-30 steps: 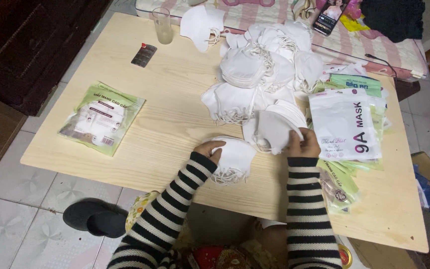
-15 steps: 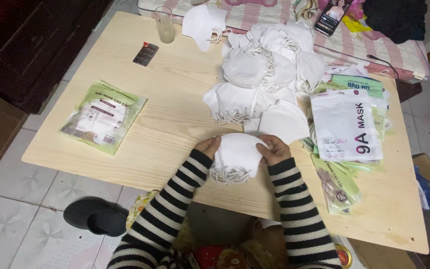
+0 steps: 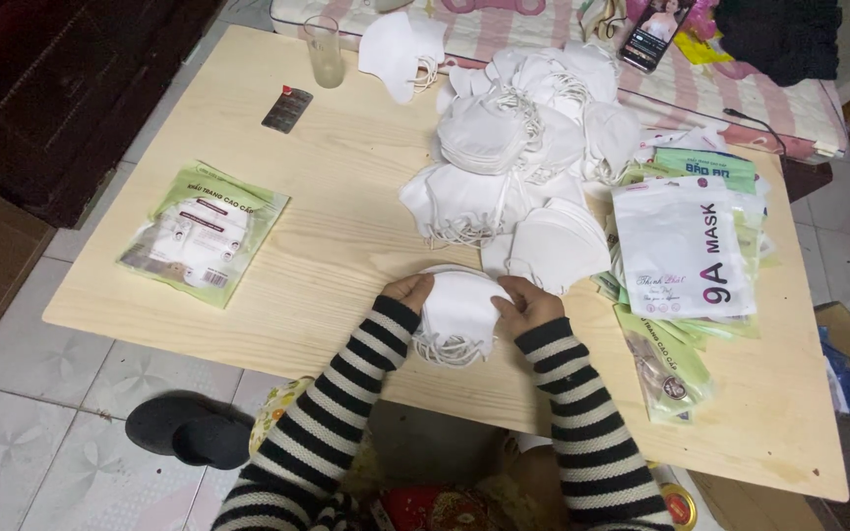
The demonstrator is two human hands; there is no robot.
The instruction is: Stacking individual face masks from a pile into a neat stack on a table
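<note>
Both hands, left hand (image 3: 407, 292) and right hand (image 3: 526, 305), clamp a small mask stack (image 3: 456, 317); one filled packet (image 3: 203, 234) lies far left, the loose mask pile (image 3: 518, 147) remains unpacked.

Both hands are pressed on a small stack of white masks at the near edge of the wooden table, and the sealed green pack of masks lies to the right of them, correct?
Not quite. The head view shows the left hand and right hand on the stack of white masks at the wooden table's near edge, but the sealed green pack lies to their left, not right.
</note>
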